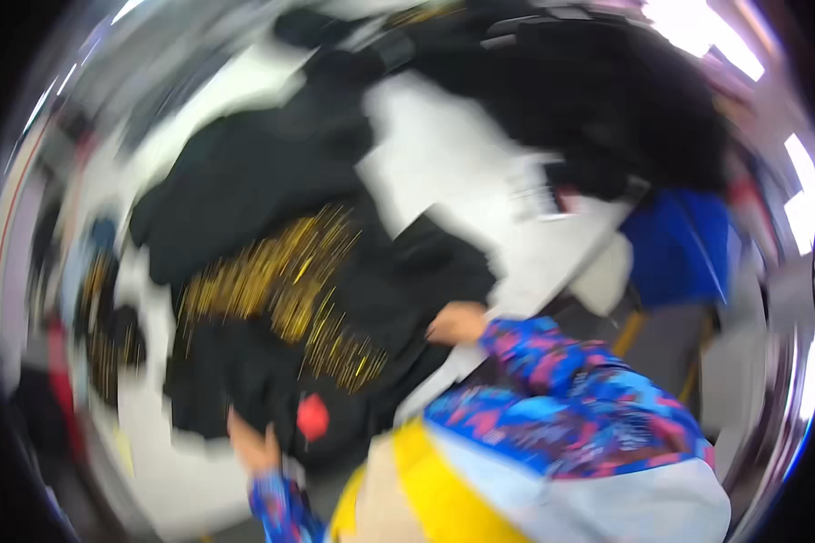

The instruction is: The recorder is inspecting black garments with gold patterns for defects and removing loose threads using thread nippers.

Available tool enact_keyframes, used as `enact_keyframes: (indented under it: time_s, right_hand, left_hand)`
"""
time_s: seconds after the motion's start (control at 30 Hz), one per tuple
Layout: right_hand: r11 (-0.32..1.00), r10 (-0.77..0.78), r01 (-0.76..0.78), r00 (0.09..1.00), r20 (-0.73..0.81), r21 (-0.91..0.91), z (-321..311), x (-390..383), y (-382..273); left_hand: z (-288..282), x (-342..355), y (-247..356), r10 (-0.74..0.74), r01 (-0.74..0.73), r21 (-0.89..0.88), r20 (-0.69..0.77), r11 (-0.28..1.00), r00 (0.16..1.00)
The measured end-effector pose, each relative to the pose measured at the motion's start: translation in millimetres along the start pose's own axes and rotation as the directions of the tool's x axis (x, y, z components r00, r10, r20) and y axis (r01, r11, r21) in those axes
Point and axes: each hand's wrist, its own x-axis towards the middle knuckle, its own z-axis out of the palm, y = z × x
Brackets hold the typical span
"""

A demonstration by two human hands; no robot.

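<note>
A black garment (pixel 407 281) with a gold streaked print (pixel 281 281) lies spread on a white table, smeared by motion. A small red patch or tag (pixel 313 417) shows near its front edge. My left hand (pixel 255 445) is at the garment's near left edge, thumb and fingers apart. At the right edge my right hand (pixel 459 323) has its fingers curled in on the black cloth, seemingly gripping it; blur hides the fingertips. Both my sleeves are blue with a pink pattern.
The white table (pixel 435 136) carries more black cloth (pixel 607 100) at the far right. A small white and dark item (pixel 539 185) lies beside that cloth. Right of the table stands a blue bin or box (pixel 679 244). Another gold-marked dark piece (pixel 104 335) is at the left.
</note>
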Motion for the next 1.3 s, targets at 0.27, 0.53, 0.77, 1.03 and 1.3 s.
enact_keyframes:
  time_s: [0.27,0.53,0.77,1.03,1.3]
  right_hand:
    - [0.984,0.142,-0.171,0.916,-0.376,-0.044,-60.8,12.1,-82.7]
    - [0.990,0.037,-0.094,0.895,-0.444,-0.108,-17.5,12.2,-51.9]
    - [0.987,0.103,-0.145,0.900,-0.423,-0.068,-30.8,1.6,-51.6]
    - [0.923,0.178,-0.257,0.945,-0.274,-0.287,-30.4,-13.7,-69.0]
    - [0.887,0.229,-0.309,0.939,-0.255,-0.342,-14.0,-3.8,-72.8]
  left_hand:
    - [-26.3,115.7,87.7,0.297,-0.288,-0.083,0.122,0.954,0.947]
    - [55.9,129.5,102.0,0.045,-0.012,-0.082,0.411,0.997,0.910]
    - [160.3,194.9,-10.7,0.099,-0.387,0.371,0.602,0.844,0.792]
    - [198.4,211.3,-28.1,0.344,-0.817,0.452,0.749,0.358,0.566]
    - [215.1,223.2,-39.6,0.453,-0.800,0.372,0.676,0.472,0.581]
